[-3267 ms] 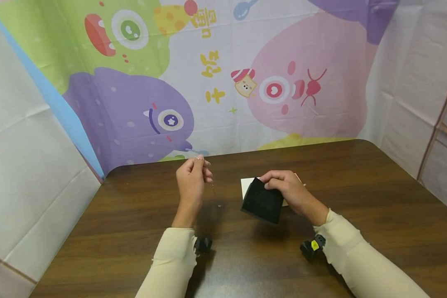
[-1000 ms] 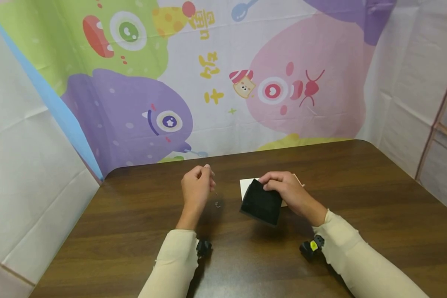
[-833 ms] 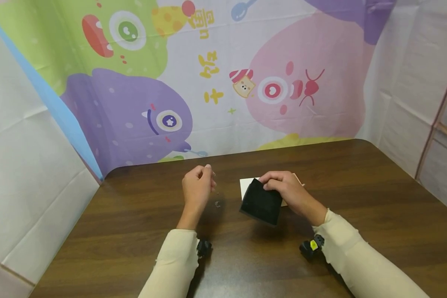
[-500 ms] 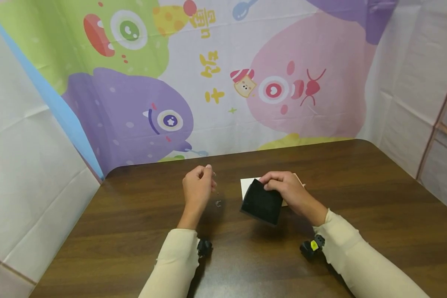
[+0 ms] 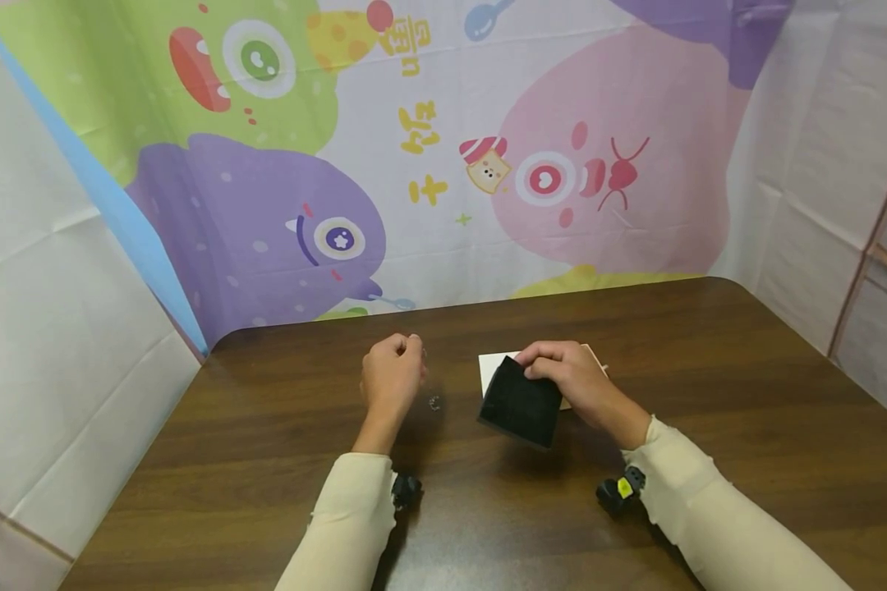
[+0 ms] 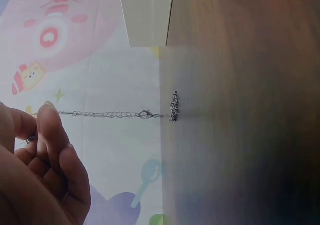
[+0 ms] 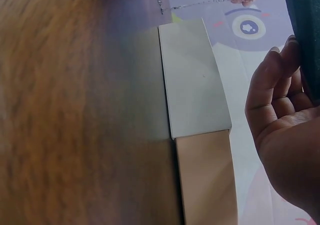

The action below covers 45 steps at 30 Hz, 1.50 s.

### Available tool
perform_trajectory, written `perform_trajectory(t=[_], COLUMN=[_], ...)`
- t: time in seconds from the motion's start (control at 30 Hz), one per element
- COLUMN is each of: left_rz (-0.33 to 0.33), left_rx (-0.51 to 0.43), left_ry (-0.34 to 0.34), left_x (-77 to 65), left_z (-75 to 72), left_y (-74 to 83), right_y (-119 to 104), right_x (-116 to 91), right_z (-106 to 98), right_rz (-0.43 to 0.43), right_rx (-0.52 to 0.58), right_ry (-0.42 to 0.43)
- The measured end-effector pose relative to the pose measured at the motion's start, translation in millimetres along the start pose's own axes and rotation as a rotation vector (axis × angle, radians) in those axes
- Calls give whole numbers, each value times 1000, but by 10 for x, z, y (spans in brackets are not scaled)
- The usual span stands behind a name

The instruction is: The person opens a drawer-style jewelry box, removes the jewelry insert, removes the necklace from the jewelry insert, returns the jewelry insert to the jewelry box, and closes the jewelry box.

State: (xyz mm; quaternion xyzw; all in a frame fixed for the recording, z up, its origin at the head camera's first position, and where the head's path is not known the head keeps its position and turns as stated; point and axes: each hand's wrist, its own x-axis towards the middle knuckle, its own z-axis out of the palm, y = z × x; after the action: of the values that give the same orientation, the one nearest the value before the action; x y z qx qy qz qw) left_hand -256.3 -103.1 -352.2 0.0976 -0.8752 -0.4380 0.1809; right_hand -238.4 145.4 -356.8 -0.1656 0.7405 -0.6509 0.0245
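Observation:
My left hand (image 5: 393,373) pinches a thin silver jewelry chain (image 6: 110,115) between thumb and fingertips. Below the fingers it hangs down past a small clasp (image 6: 145,114). Its sparkly lower end (image 5: 434,403) is gathered in a small cluster at the tabletop. Another shiny bit (image 6: 30,140) shows among the curled fingers. My right hand (image 5: 572,373) grips a black square pad (image 5: 521,406) by its upper edge, thumb on the near face. The pad is tilted and raised above the table, right of the chain. The far side of the pad is hidden.
Behind the right hand a box with a white part (image 7: 195,80) and a tan part (image 7: 207,180) lies on the brown wooden table (image 5: 480,525). A cartoon-printed cloth (image 5: 443,271) hangs along the table's far edge.
My left hand has come lower and slightly to the right. The chain's end, once dangling straight, is now bunched at the table. The right hand and black pad stay nearly still.

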Motion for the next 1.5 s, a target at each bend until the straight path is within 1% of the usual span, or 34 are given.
perform_trajectory(t=[0.23, 0.5, 0.73, 0.93, 1.1, 1.2, 1.37, 1.5], left_rz=[2, 27, 30, 37, 35, 22, 14, 16], left_rx=[76, 167, 243, 268, 298, 329, 384, 396], left_ry=[-36, -59, -76, -106, -118, -140, -202, -245], left_x=[-9, -10, -4, -9, -9, -9, -12, -21], left_z=[-5, -3, 5, 4, 8, 7, 2, -4], left_y=[-15, -41, -54, -54, -53, -56, -57, -49], right_y=[-2, 19, 34, 33, 22, 25, 43, 41], right_x=[8, 10, 13, 10, 3, 6, 15, 16], right_z=[3, 6, 2, 2, 2, 1, -2, -1], right_rz=[-2, -5, -2, 3, -2, -13, -16, -12], right_rx=[-16, -30, -41, -21, -37, -46, -39, -29], right_ry=[7, 11, 3, -12, -1, 5, -3, -11])
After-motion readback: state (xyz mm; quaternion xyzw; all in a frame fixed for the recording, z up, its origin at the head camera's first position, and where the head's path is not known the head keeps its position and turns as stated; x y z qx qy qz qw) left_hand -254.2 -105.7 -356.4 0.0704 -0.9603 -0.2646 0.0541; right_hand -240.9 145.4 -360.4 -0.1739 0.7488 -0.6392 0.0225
